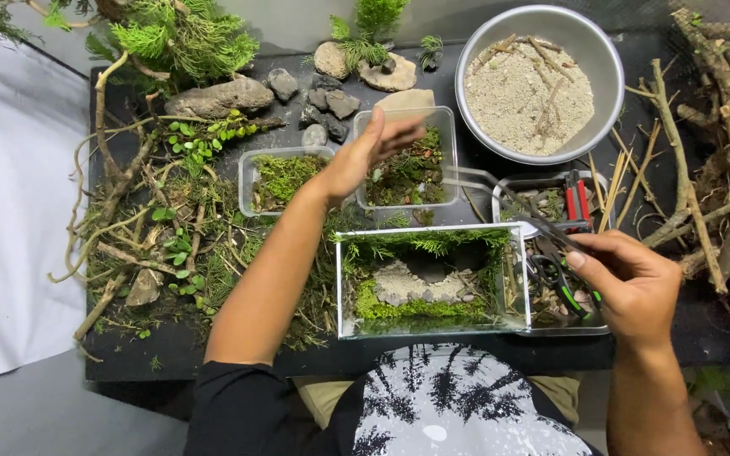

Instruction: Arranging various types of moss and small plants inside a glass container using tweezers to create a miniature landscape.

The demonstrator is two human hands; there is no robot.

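My left hand (363,156) reaches out over a clear plastic tub (443,118) of moss and small plants. Its fingers are spread and blurred, with nothing visible in them. My right hand (627,283) is closed on long metal tweezers (517,207), whose thin arms run up and left toward that tub. Just in front of me stands a small glass tank (344,287) holding green moss, pale sand and flat stones. The right hand hovers beside the tank's right wall, above a tool tray (500,190).
A second tub of moss (285,177) sits left of my hand. A metal bowl (542,25) of sand and twigs stands at the back right. Red pruners (576,198) and green-handled scissors (561,283) lie in the tray. Stones (221,97), vines and branches (703,211) crowd the black board.
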